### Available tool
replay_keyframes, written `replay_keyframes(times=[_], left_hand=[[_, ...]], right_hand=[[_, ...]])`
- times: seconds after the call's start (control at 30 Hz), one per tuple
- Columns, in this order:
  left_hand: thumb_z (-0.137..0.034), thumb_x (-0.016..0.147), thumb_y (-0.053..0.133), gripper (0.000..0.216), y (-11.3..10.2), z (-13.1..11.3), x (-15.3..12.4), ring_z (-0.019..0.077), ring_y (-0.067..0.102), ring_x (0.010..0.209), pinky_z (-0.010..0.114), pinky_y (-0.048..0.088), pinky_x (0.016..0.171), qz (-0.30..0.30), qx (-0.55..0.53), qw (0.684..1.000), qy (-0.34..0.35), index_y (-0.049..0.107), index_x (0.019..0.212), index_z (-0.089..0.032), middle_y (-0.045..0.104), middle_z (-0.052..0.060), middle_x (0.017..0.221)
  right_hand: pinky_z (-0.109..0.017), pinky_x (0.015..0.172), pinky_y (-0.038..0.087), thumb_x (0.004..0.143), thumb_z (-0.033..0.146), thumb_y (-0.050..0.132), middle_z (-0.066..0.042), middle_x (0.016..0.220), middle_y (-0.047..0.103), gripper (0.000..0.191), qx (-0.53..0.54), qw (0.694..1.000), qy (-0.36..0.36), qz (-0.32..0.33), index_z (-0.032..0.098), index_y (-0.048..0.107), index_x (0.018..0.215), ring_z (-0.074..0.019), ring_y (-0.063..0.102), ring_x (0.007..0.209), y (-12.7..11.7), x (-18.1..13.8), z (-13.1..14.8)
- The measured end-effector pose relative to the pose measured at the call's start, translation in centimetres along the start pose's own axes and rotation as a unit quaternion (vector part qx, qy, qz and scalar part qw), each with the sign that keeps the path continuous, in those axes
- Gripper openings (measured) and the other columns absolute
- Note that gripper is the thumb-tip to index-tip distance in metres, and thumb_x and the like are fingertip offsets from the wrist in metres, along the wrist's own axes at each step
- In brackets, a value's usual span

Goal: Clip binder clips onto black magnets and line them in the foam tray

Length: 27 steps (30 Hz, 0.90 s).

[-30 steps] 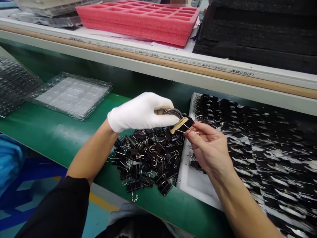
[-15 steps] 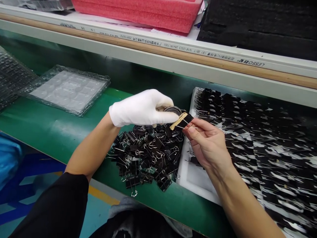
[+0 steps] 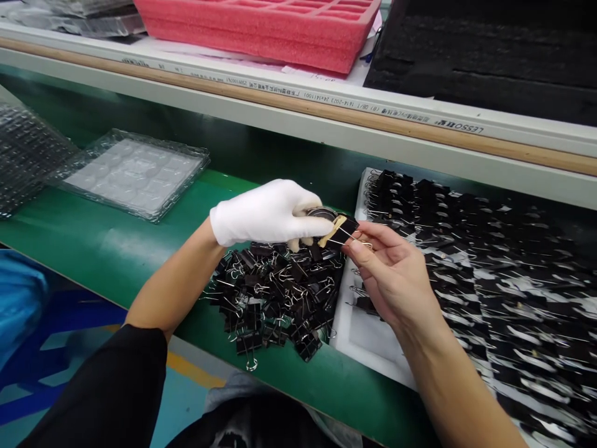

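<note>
Left hand [image 3: 286, 214] is clasping a round part [image 3: 323, 213], right hand [image 3: 395, 266] a binder clip [image 3: 347, 233].
The glove [image 3: 242, 219] is partly hiding the part.

Looks forward and down from head height onto the worktop [image 3: 116, 242]. Takes in left hand [image 3: 270, 213] and right hand [image 3: 394, 261] from above and behind, fairly near, around mid-frame. Reaches the shelf [image 3: 298, 101] across the top.

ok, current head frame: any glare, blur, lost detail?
All head view: pale sheen on the green bench; white glove nearly washed out; clip rows at far right look smeared; held binder clip and loose clip pile read clearer; black block at upper right loses detail in the dark.
</note>
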State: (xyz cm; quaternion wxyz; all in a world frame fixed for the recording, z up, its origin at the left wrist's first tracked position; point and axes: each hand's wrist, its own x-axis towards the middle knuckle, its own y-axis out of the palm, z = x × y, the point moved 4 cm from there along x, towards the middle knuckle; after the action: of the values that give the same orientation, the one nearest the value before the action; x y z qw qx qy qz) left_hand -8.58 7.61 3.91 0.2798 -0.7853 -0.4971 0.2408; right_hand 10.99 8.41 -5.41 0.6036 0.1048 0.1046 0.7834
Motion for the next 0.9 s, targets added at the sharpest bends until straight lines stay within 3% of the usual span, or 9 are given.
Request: replay_keyframes(times=[0.1,0.2,0.27,0.37,0.5,0.67,0.77,0.9], left_hand=[[-0.048,0.097,0.058,0.033,0.2,-0.5,-0.1,0.0122,0.07,0.064,0.022,0.051,0.062,0.022,0.01,0.999,0.022,0.074,0.097,-0.019,0.075,0.002,0.082],[-0.055,0.102,0.048,0.043,-0.1,-0.5,-0.2,0.0139,0.072,0.071,0.024,0.053,0.067,0.063,0.009,0.997,0.035,0.072,0.108,-0.019,0.076,0.003,0.089],[-0.06,0.103,0.043,0.05,-0.8,0.4,-0.4,0.0154,0.07,0.071,0.026,0.051,0.066,0.063,0.049,0.997,-0.003,0.07,0.105,-0.018,0.076,0.005,0.088],[-0.066,0.092,0.057,0.049,-1.4,2.8,-0.7,0.0159,0.061,0.061,0.027,0.041,0.059,0.092,0.209,0.969,-0.096,0.07,0.086,-0.019,0.071,0.003,0.074],[-0.053,0.078,0.072,0.03,-0.8,5.0,-1.1,0.0156,0.055,0.059,0.028,0.032,0.057,0.144,0.323,0.922,-0.155,0.071,0.08,-0.023,0.07,0.001,0.073],[-0.037,0.078,0.068,0.024,-0.9,5.1,-1.1,0.016,0.05,0.056,0.029,0.029,0.058,0.09,0.37,0.903,-0.199,0.063,0.062,-0.021,0.06,0.003,0.06],[-0.038,0.084,0.063,0.028,-2.3,4.7,-1.5,0.0156,0.05,0.057,0.029,0.031,0.059,0.052,0.367,0.915,-0.162,0.063,0.061,-0.021,0.06,0.002,0.06],[-0.046,0.09,0.059,0.033,-4.3,3.0,-2.4,0.0127,0.054,0.059,0.026,0.038,0.062,-0.047,0.32,0.943,-0.082,0.071,0.071,-0.022,0.065,-0.001,0.064]], right_hand=[[-0.042,0.106,0.059,0.075,0.039,0.096,-0.005,0.117,0.077,0.046,-0.012,0.998,0.015,0.055,0.03,0.078,0.116,-0.0237,0.073,0.109,0.5,-0.4,0.5],[-0.043,0.104,0.059,0.078,0.045,0.093,-0.006,0.113,0.079,0.04,-0.016,0.996,0.049,0.079,0.027,0.08,0.112,-0.0247,0.073,0.106,0.5,-0.4,0.6],[-0.041,0.1,0.06,0.078,0.045,0.093,-0.005,0.111,0.079,0.036,0.003,0.996,0.062,0.061,0.027,0.081,0.107,-0.0238,0.072,0.104,0.1,-0.2,0.9],[-0.032,0.082,0.062,0.078,0.043,0.092,-0.003,0.116,0.077,0.03,0.057,0.994,0.088,0.011,0.03,0.08,0.102,-0.0206,0.07,0.1,-1.3,0.5,1.4],[-0.03,0.068,0.061,0.082,0.041,0.09,-0.001,0.118,0.075,0.017,0.123,0.982,0.143,-0.028,0.034,0.079,0.091,-0.0195,0.066,0.091,-2.8,1.3,1.7],[-0.035,0.078,0.064,0.08,0.04,0.091,-0.001,0.121,0.074,0.019,0.166,0.972,0.159,-0.043,0.035,0.078,0.093,-0.0227,0.067,0.099,-3.3,1.5,1.7],[-0.036,0.091,0.064,0.075,0.044,0.095,-0.001,0.12,0.075,0.027,0.164,0.977,0.13,-0.05,0.034,0.079,0.094,-0.0232,0.067,0.109,-3.1,1.4,1.8],[-0.037,0.103,0.06,0.07,0.043,0.099,-0.001,0.112,0.077,0.034,0.124,0.985,0.118,0.012,0.03,0.079,0.095,-0.0216,0.069,0.11,-1.8,0.7,1.6]])
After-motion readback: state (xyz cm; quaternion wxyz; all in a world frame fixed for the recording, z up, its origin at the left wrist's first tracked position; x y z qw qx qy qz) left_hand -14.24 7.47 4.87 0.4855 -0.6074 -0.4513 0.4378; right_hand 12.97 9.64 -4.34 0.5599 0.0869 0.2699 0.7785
